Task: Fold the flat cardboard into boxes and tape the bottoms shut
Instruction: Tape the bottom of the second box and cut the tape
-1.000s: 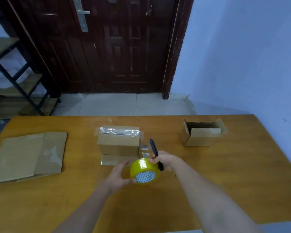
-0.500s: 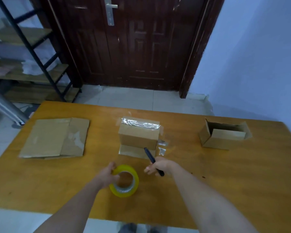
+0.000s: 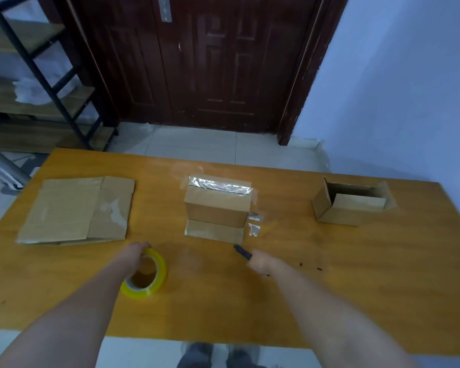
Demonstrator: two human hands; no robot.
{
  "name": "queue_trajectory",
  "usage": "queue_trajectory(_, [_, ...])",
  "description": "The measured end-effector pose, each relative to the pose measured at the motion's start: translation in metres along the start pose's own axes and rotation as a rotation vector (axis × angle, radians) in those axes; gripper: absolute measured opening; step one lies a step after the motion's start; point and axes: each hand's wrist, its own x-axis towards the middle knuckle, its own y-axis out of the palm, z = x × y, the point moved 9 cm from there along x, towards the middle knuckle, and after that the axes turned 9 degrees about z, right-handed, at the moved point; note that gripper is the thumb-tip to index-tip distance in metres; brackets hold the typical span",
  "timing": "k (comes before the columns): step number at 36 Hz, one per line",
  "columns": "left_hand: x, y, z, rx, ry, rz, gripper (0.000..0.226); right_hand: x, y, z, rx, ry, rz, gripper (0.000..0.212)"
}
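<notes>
A yellow tape roll [image 3: 154, 282] lies flat on the wooden table [image 3: 329, 288], near the front left. My left hand [image 3: 134, 255] holds its far rim. My right hand [image 3: 260, 262], blurred, grips a black cutter [image 3: 242, 252] low over the table, just in front of the middle cardboard box [image 3: 217, 208]. That box stands with shiny clear tape across its top and one flap lying flat toward me. A second box [image 3: 349, 211] sits open-topped at the right. A flat piece of cardboard [image 3: 75, 211] lies at the left.
Scraps of clear tape [image 3: 255, 224] stick to the table beside the middle box. A dark wooden door [image 3: 210, 62] and a metal shelf rack [image 3: 37, 75] stand beyond the table. My shoes [image 3: 218, 357] show below the table's front edge.
My left hand brought the tape roll down from upright in the air and laid it flat at the left. My right hand with the cutter sank toward the table.
</notes>
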Motion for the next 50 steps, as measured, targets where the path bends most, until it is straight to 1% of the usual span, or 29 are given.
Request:
queue_trajectory(2, [0.005,-0.002,0.01,-0.003,-0.019,-0.015,0.042,0.003,0.001,-0.003,-0.131,0.01,-0.042,0.004])
queue_trajectory(3, [0.006,-0.003,0.013,-0.001,-0.023,-0.028,0.042,0.005,0.002,-0.005,-0.15,0.007,-0.05,0.006])
queue_trajectory(5, [0.006,-0.004,0.013,0.013,-0.034,-0.046,0.043,0.007,0.003,-0.007,-0.178,-0.007,-0.06,0.017])
queue_trajectory(7, [0.005,-0.005,0.012,0.023,-0.048,-0.052,0.043,0.006,0.001,-0.007,-0.204,-0.024,-0.105,0.023])
queue_trajectory(10, [0.002,-0.006,0.013,0.026,-0.065,-0.059,0.044,0.006,-0.004,-0.009,-0.188,-0.038,-0.196,0.021])
queue_trajectory(14, [-0.004,-0.014,0.012,0.033,-0.071,-0.082,0.046,0.004,-0.007,-0.008,-0.185,-0.048,-0.249,0.022])
queue_trajectory(17, [-0.009,-0.021,0.008,0.019,-0.058,-0.109,0.047,0.002,-0.009,-0.004,-0.241,-0.038,-0.292,0.018])
queue_trajectory(21, [-0.014,-0.031,-0.005,0.006,-0.053,-0.132,0.046,0.002,-0.006,0.006,-0.33,-0.063,-0.329,0.02])
queue_trajectory(26, [-0.017,-0.051,-0.042,-0.048,-0.008,-0.193,0.046,0.001,0.001,0.004,-0.375,-0.082,-0.362,0.023])
queue_trajectory(29, [-0.021,-0.069,-0.068,-0.115,0.05,-0.266,0.044,-0.004,-0.006,0.0,-0.323,-0.081,-0.407,0.023])
queue_trajectory(32, [-0.027,-0.096,-0.094,-0.171,0.118,-0.394,0.041,-0.016,-0.031,0.0,-0.167,-0.082,-0.498,0.027])
queue_trajectory(36, [-0.039,-0.133,-0.13,-0.173,0.185,-0.582,0.035,-0.034,-0.086,0.002,0.087,-0.092,-0.677,0.024])
queue_trajectory(39, [-0.045,-0.151,-0.16,-0.125,0.223,-0.653,0.029,-0.054,-0.127,0.017,0.205,-0.149,-0.843,0.021])
queue_trajectory(42, [-0.039,-0.154,-0.186,-0.082,0.23,-0.616,0.028,-0.069,-0.153,0.04,0.258,-0.188,-0.939,0.022])
queue_trajectory(44, [-0.031,-0.15,-0.2,-0.022,0.222,-0.56,0.031,-0.073,-0.162,0.06,0.208,-0.214,-0.962,0.023])
queue_trajectory(47, [-0.022,-0.144,-0.21,0.091,0.201,-0.526,0.039,-0.072,-0.162,0.087,0.087,-0.248,-0.942,0.024])
queue_trajectory(50, [-0.011,-0.139,-0.209,0.115,0.187,-0.483,0.04,-0.062,-0.152,0.105,-0.009,-0.233,-0.887,0.028])
